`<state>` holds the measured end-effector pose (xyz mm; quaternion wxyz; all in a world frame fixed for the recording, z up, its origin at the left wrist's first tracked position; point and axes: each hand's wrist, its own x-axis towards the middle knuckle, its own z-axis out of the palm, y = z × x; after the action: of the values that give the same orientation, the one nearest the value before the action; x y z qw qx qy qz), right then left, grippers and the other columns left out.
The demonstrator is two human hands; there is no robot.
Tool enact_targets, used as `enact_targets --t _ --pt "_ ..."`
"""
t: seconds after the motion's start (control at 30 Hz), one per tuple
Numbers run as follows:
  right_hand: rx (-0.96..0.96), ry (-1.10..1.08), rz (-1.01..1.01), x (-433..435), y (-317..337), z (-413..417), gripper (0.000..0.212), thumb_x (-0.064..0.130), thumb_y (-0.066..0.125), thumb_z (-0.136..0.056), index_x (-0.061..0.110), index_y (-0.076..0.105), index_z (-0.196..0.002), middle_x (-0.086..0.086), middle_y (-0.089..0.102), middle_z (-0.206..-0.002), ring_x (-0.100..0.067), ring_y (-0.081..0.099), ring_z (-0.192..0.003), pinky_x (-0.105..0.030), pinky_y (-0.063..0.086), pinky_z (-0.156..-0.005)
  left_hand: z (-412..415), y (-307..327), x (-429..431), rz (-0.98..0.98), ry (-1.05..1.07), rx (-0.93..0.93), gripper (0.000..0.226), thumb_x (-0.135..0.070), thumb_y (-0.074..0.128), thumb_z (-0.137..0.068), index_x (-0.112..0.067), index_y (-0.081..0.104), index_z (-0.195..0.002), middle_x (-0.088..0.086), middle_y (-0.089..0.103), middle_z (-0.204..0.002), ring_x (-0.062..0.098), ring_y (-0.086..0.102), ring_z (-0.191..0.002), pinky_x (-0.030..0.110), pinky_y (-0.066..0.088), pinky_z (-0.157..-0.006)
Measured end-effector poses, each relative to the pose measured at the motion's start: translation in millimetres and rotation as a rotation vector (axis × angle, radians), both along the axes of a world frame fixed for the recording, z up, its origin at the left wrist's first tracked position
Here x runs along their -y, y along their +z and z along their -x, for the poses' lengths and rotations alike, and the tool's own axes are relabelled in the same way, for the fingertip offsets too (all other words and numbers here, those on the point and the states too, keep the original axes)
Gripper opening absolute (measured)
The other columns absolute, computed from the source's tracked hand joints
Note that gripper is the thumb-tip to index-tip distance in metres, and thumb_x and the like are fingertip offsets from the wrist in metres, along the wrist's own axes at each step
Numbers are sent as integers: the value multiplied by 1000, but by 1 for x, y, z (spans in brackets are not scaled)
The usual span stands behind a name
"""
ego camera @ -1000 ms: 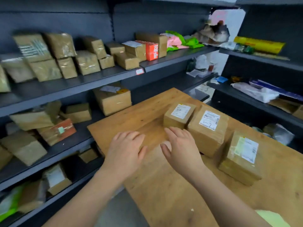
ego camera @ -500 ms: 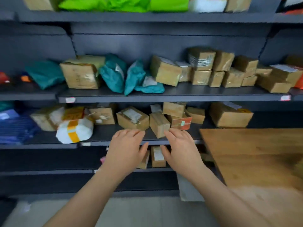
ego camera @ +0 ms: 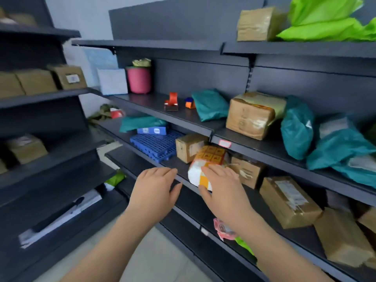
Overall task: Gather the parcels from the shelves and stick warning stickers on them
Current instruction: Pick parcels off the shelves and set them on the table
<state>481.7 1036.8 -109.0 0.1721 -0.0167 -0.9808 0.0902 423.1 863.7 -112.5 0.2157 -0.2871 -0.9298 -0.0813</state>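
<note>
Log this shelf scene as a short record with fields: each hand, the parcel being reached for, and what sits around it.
left hand: open, fingers straight, holding nothing, at the shelf edge
right hand: open, fingers reaching over the white and orange parcel, no closed grip visible
parcel place: front of that shelf, beside a brown box
further left: blue grid mat
one level up: orange tape dispenser, teal bag

White parcel [ego camera: 209, 156] with orange tape and orange-yellow printed top, tilted at the shelf [ego camera: 130, 156] edge beside a brown box [ego camera: 188, 147].
</note>
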Motion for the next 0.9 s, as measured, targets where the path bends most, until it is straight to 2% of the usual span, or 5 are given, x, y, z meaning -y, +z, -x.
enact_targets --t 0.3,0.47,0.63,0.8,0.9 --pt "-1 380 -31 89 10 160 47 37 49 -95 18 45 -138 -1 51 -135 -21 43 -127 -35 25 -111 88 2 97 -95 403 11 34 -34 72 -80 -16 71 -108 0 73 -102 25 69 -94 39 52 -85" --pt "-2 561 -41 171 12 231 45 36 48 -96 20 44 -138 1 49 -137 -18 40 -130 -34 22 -113 129 1 170 -116 568 43 43 -41 53 -93 -19 58 -130 -2 63 -127 21 58 -118 36 39 -103" --pt "-28 642 -9 261 12 303 48 37 51 -94 20 46 -138 4 51 -137 -17 44 -129 -34 26 -114 181 2 254 -127 664 36 49 -46 43 -96 -24 47 -140 -7 54 -138 16 49 -128 31 31 -109" --pt "-50 660 29 349 29 369 49 35 51 -95 17 45 -140 2 52 -138 -18 44 -129 -33 26 -113 237 29 344 -105 721 8 42 -43 50 -94 -21 57 -129 -4 63 -124 21 58 -115 34 40 -99" --pt "-52 655 44 391 38 408 50 36 49 -96 18 43 -142 3 50 -139 -17 43 -129 -32 25 -112 275 46 393 -64 738 17 41 -44 44 -96 -23 53 -130 -6 59 -128 19 54 -118 34 37 -102"
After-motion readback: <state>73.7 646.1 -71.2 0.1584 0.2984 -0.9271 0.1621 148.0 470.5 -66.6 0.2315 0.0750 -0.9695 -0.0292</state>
